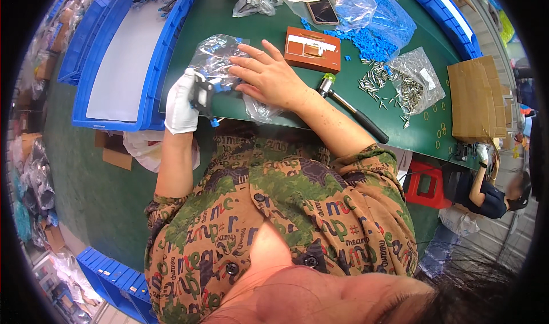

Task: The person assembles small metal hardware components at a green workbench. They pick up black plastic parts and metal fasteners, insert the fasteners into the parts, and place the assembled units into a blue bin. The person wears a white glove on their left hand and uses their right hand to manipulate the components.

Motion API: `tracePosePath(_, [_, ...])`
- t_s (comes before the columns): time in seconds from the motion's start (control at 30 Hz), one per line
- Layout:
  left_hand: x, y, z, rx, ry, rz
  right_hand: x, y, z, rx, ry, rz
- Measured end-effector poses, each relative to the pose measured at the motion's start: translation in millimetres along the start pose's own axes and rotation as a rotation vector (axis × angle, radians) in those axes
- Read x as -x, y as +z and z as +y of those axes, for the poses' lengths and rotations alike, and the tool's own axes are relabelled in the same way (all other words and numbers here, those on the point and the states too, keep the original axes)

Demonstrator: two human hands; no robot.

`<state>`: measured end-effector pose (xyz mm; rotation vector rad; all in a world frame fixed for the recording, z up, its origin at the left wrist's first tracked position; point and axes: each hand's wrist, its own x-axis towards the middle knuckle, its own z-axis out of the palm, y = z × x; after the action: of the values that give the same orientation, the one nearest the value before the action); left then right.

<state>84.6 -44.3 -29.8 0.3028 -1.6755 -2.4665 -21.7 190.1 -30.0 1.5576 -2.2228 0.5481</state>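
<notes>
My left hand (180, 106), in a white glove, grips a black part (202, 96) at the table's near edge. Small blue pieces (214, 122) show at its lower end. Bare and with fingers spread, my right hand (269, 79) lies over a clear plastic bag (213, 54) just right of the black part. Whether it presses the bag or only hovers over it, I cannot tell. A hammer (359, 116) with a black handle and a yellow-green face lies beside my right forearm.
Beyond my right hand sits a brown box (297, 54). Blue pieces (372, 43), metal pins (373, 78), a bag of pins (422, 79) and a phone (323, 12) cover the far right. A blue bin (153, 67) stands left; cardboard (477, 98) and another person (486, 195) are right.
</notes>
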Motion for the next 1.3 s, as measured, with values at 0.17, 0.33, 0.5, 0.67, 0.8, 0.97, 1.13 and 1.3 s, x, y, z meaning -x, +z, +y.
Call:
tracePosePath(0.17, [3.3,28.9,7.4,-0.118,0.018,0.003,1.2,-0.1,1.6,-0.008,0.049,-0.042])
tracePosePath(0.33, [7.5,19.0,7.8,-0.279,0.057,-0.13,0.3,1.6,0.8,0.008,0.04,0.009])
tracePosePath(0.5, [7.8,20.7,2.6,-0.447,0.247,-0.114,-0.9,-0.1,1.0,0.006,0.011,0.016])
tracePosePath(0.67, [15.0,21.1,27.4,-0.592,0.263,-0.106,-1.2,-7.4,0.8,-0.06,-0.015,0.008])
tracePosePath(0.8, [-4.5,18.3,51.2,-0.444,0.23,0.112,-0.9,-8.7,2.0,-0.068,-0.037,0.014])
tracePosePath(0.97, [-56.0,5.6,49.7,-0.544,0.369,0.023,-2.0,-11.3,2.7,-0.103,-0.081,0.016])
tracePosePath(1.13, [-88.9,20.9,41.7,-0.794,0.384,-0.131,-1.6,-15.4,4.7,-0.124,-0.097,-0.008])
tracePosePath(1.3, [-104.4,17.5,33.3,-1.313,0.336,-0.226,1.8,-18.7,8.5,-0.161,-0.105,-0.01])
